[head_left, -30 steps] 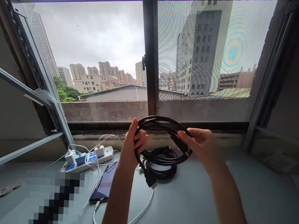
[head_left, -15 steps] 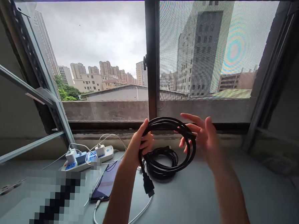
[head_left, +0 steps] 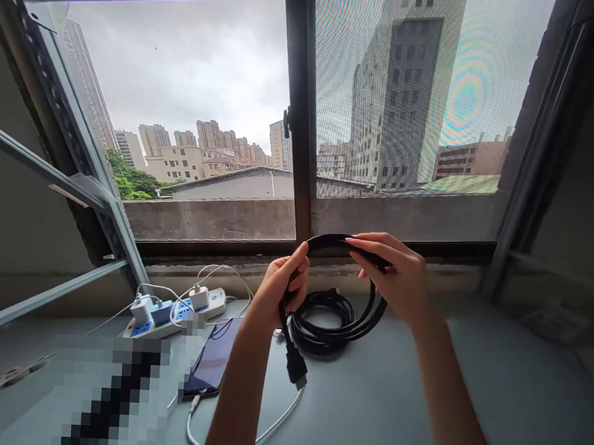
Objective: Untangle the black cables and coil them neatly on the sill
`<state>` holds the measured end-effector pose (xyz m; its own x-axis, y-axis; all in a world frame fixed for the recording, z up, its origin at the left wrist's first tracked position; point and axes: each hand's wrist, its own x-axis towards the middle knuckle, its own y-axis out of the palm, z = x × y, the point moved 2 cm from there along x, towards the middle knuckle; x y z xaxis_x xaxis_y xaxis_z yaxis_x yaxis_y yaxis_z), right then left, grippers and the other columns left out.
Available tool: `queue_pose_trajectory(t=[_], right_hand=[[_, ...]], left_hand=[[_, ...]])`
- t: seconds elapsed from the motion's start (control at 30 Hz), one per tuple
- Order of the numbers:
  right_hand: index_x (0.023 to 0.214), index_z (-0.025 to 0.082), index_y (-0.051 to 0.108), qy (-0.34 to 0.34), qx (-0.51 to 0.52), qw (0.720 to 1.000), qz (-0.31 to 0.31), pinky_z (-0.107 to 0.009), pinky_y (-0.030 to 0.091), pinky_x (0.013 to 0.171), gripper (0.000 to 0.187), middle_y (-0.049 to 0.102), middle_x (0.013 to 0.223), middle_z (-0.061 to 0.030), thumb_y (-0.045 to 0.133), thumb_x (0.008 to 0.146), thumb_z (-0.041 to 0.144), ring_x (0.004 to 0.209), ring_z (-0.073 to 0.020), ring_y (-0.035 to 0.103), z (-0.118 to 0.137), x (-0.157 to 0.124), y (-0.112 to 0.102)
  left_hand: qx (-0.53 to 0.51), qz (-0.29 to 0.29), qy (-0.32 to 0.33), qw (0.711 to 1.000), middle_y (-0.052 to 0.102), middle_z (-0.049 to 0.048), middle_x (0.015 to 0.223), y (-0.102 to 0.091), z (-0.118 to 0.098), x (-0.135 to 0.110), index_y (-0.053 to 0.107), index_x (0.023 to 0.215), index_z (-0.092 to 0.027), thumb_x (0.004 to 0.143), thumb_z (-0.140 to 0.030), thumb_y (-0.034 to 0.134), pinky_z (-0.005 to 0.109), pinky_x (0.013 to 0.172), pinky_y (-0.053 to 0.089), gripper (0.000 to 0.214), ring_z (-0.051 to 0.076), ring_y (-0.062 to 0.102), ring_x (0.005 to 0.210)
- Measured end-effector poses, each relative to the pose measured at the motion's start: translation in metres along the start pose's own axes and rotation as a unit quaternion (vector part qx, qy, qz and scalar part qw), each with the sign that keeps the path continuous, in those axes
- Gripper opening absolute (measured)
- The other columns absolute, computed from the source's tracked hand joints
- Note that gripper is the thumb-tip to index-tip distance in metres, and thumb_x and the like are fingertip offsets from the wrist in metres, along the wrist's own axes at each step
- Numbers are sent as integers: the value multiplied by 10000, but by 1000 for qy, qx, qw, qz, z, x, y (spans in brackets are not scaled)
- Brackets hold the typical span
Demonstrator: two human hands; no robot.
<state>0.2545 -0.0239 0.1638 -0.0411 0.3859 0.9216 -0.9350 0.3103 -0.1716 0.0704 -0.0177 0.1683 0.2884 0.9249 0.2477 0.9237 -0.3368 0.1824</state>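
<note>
A black HDMI cable (head_left: 332,240), wound into loose loops, is held up above the table between my hands. My left hand (head_left: 287,278) is closed around the left side of the loops, thumb on top. From below it hangs the cable's plug (head_left: 296,367), metal end pointing down. My right hand (head_left: 394,271) grips the upper right of the loops between thumb and fingers; some fingertips are hidden behind the cable. Behind and below the held loops, a second coiled black cable (head_left: 323,347) lies on the table.
The grey table (head_left: 367,412) stretches below a window. To the left lie a phone (head_left: 213,361) with a white charging cable (head_left: 287,413) and a power strip (head_left: 217,303) with several plugs. A metal frame (head_left: 55,176) stands at the left. Part of the lower left is pixelated.
My right hand, with its fingers spread beside the loops before, has moved left and closed on them. My left hand keeps its hold; the cable loops have drawn slightly closer together.
</note>
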Motion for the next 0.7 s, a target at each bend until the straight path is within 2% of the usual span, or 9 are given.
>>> queue_pose_trajectory(t=[0.07, 0.17, 0.27, 0.33, 0.4, 0.47, 0.53, 0.6, 0.7], right_hand=[[1033, 269, 720, 8, 16, 1000, 3, -198, 468, 405, 203, 658, 1098, -25, 575, 892, 256, 552, -62, 571, -3, 0, 0], [958, 264, 742, 21, 20, 999, -16, -200, 463, 420, 174, 673, 1045, -28, 585, 883, 261, 595, -84, 580, -6, 0, 3], [896, 232, 746, 42, 22, 998, -37, -216, 488, 504, 148, 679, 957, -36, 602, 864, 238, 678, -114, 607, -16, 1, 10], [902, 211, 740, 68, 28, 996, -40, -232, 498, 539, 146, 674, 919, -39, 605, 853, 237, 655, -115, 605, -29, 0, 16], [912, 197, 734, 103, 24, 994, -34, -242, 498, 543, 158, 667, 905, -40, 605, 846, 259, 605, -107, 593, -46, -2, 21], [966, 195, 727, 123, 10, 992, 21, -264, 523, 640, 192, 660, 959, -51, 637, 816, 276, 719, -136, 631, -62, -6, 26], [1111, 208, 686, 122, 0, 985, 120, -296, 510, 821, 360, 641, 1077, -63, 692, 752, 238, 955, -180, 625, -76, -11, 33], [1230, 218, 619, 136, -5, 972, 193, -311, 452, 948, 515, 609, 1178, -67, 679, 722, 158, 1090, -189, 578, -89, -18, 40], [1242, 211, 613, 180, -29, 957, 226, -308, 396, 1015, 538, 608, 1210, -68, 588, 726, 62, 1136, -181, 558, -109, -30, 56]], left_hand=[[34, -18, -1, 999, 274, -86, 400, -3, 7, 6, 353, 597, -181, 655, -672, 729, 162, 299, 263, 621, 106, 411, 289], [109, -38, -27, 993, 347, -55, 413, -10, 16, 11, 377, 610, -178, 693, -732, 643, 189, 469, 443, 620, 190, 604, 481], [189, -18, -70, 979, 475, 7, 484, -20, 22, 12, 405, 623, -164, 739, -762, 552, 197, 540, 459, 626, 236, 664, 635], [227, 6, -77, 971, 545, 41, 555, -26, 24, 12, 444, 671, -152, 758, -722, 567, 182, 490, 419, 590, 250, 671, 665], [243, 8, -81, 967, 584, 46, 600, -32, 27, 13, 479, 802, -150, 781, -631, 605, 180, 441, 392, 497, 254, 668, 630], [258, -33, -95, 961, 598, 33, 611, -39, 33, 18, 460, 912, -165, 824, -521, 594, 184, 393, 370, 390, 235, 641, 529], [282, -91, -106, 949, 589, 16, 601, -46, 40, 25, 445, 928, -169, 877, -418, 531, 173, 345, 322, 268, 192, 584, 419], [304, -131, -107, 938, 578, 5, 607, -54, 51, 33, 451, 925, -160, 912, -334, 473, 160, 323, 275, 177, 146, 532, 366], [337, -167, -121, 919, 582, 2, 656, -68, 75, 45, 463, 1012, -138, 928, -253, 462, 167, 351, 324, 142, 124, 529, 391]])
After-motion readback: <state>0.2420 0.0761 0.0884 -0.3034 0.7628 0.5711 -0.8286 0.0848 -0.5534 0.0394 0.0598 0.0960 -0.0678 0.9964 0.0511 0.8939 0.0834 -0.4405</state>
